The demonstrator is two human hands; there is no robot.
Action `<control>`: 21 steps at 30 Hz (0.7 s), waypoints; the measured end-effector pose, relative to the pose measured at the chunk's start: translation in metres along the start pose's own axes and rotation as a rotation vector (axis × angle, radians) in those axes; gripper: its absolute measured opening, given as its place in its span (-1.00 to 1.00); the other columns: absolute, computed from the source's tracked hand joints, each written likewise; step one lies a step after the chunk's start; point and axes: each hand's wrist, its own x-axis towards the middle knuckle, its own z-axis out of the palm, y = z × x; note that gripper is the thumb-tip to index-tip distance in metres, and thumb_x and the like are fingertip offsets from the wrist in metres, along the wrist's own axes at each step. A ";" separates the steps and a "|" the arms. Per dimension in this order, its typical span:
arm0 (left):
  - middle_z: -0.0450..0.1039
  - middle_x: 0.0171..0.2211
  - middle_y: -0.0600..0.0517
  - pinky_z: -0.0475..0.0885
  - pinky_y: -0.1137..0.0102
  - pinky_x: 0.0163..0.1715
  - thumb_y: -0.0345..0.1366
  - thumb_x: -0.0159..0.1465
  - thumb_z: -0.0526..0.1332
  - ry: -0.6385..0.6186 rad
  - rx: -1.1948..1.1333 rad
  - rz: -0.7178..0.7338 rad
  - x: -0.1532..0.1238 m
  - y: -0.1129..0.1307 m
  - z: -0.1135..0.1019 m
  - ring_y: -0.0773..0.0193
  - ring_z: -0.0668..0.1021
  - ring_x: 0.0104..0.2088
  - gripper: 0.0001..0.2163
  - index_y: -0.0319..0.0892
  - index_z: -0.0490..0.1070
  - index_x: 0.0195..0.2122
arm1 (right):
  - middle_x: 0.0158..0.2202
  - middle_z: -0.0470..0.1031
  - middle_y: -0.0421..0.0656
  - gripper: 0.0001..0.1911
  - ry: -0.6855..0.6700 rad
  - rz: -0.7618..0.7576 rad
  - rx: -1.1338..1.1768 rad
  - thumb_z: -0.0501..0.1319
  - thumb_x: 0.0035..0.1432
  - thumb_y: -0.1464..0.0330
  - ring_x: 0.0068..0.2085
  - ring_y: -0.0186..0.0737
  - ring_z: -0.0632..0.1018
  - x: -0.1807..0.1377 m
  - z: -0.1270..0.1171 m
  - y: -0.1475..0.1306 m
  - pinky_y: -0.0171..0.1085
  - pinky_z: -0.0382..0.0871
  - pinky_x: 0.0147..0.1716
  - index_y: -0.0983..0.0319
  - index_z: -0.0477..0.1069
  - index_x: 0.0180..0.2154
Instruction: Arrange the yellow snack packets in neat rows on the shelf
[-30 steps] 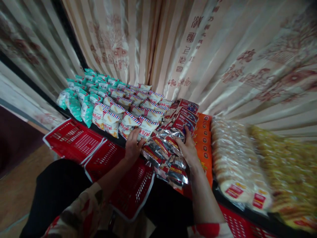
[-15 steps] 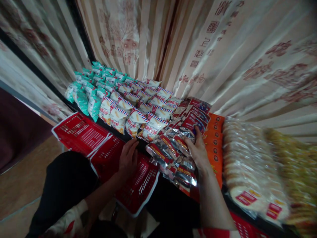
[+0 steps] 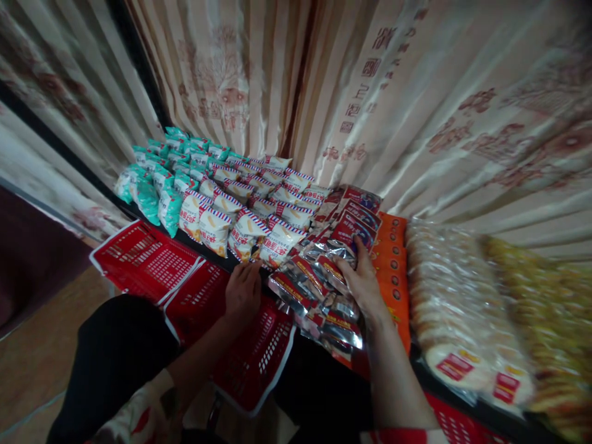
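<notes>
My left hand (image 3: 243, 290) hovers over the red basket by the table's front edge, close below the nearest white snack bags (image 3: 246, 234). Its fingers are loosely bent, with nothing seen in them. Farther right, my right hand (image 3: 366, 285) is on the pile of shiny dark red snack packets (image 3: 296, 285). Thumb and forefinger press on a packet (image 3: 350, 231) near the pile's right side; the other fingers are mostly hidden. The packets lie overlapping in uneven rows, with silver edges showing.
Teal snack bags (image 3: 169, 200) stand in rows at the left. Right of the packets lie an orange sheet of packs (image 3: 394, 259), long clear-wrapped pale rolls (image 3: 456, 308) and yellow wrapped food (image 3: 531, 308). Red baskets (image 3: 152, 253) sit below the front edge; patterned curtains (image 3: 259, 74) hang behind.
The view has shifted slightly, so the goods appear a little farther left. My left hand's fingers have bent a bit more. My right hand stays on the same dark red packets.
</notes>
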 end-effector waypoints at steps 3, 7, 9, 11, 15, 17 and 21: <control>0.47 -0.10 -0.09 0.40 0.19 -0.03 -0.43 0.31 -0.02 0.012 -0.079 0.024 0.005 0.002 -0.002 0.17 0.44 -0.07 -0.70 -0.19 0.32 0.04 | 0.20 0.21 -0.06 -0.21 0.002 -0.026 0.028 0.15 0.03 0.07 0.15 -0.01 0.31 0.001 0.001 0.003 0.02 0.14 0.14 0.10 -0.02 0.26; 0.41 -0.03 -0.11 0.36 0.20 0.05 -0.40 0.32 -0.03 -0.044 -0.137 0.044 0.012 0.007 0.001 0.19 0.42 0.02 -0.69 -0.19 0.28 0.06 | 0.22 0.18 -0.08 -0.23 -0.003 -0.031 0.035 0.15 0.05 0.08 0.18 -0.03 0.28 0.002 0.001 0.005 0.00 0.13 0.15 0.08 -0.03 0.26; 0.40 -0.01 -0.12 0.35 0.22 0.06 -0.39 0.33 -0.04 -0.056 -0.135 0.028 0.014 0.009 0.004 0.21 0.42 0.04 -0.69 -0.18 0.28 0.07 | 0.23 0.17 -0.07 -0.22 -0.005 -0.027 0.026 0.15 0.04 0.09 0.18 -0.02 0.28 0.002 0.001 0.005 0.02 0.13 0.15 0.08 -0.04 0.26; 0.40 0.00 -0.11 0.35 0.22 0.07 -0.40 0.33 -0.05 -0.057 -0.131 0.014 0.014 0.010 0.005 0.22 0.42 0.04 -0.69 -0.18 0.27 0.07 | 0.22 0.18 -0.06 -0.21 -0.011 -0.027 0.021 0.15 0.04 0.08 0.18 -0.01 0.28 0.002 0.001 0.003 0.03 0.13 0.14 0.09 -0.04 0.26; 0.40 -0.02 -0.11 0.37 0.24 0.04 -0.42 0.32 -0.03 -0.001 -0.141 0.047 0.009 0.007 -0.002 0.22 0.42 0.03 -0.68 -0.17 0.26 0.08 | 0.20 0.21 -0.05 -0.22 -0.018 -0.027 0.043 0.15 0.04 0.07 0.16 -0.02 0.31 0.002 -0.001 0.001 0.03 0.16 0.12 0.09 -0.02 0.26; 0.38 -0.02 -0.12 0.37 0.23 0.03 -0.43 0.30 0.01 0.054 -0.115 0.059 0.006 0.003 -0.008 0.21 0.41 0.03 -0.69 -0.16 0.27 0.07 | 0.18 0.24 -0.06 -0.21 -0.023 -0.012 0.053 0.15 0.03 0.05 0.14 0.00 0.33 0.001 -0.002 0.000 0.04 0.17 0.11 0.08 -0.02 0.26; 0.34 -0.02 -0.16 0.35 0.17 0.01 -0.41 0.28 0.03 0.174 0.030 -0.060 0.003 -0.011 -0.017 0.15 0.39 0.02 -0.68 -0.20 0.26 0.06 | 0.20 0.22 -0.06 -0.19 -0.025 0.001 0.046 0.16 0.01 0.03 0.17 0.03 0.29 0.001 -0.002 -0.002 0.05 0.14 0.13 0.09 -0.02 0.26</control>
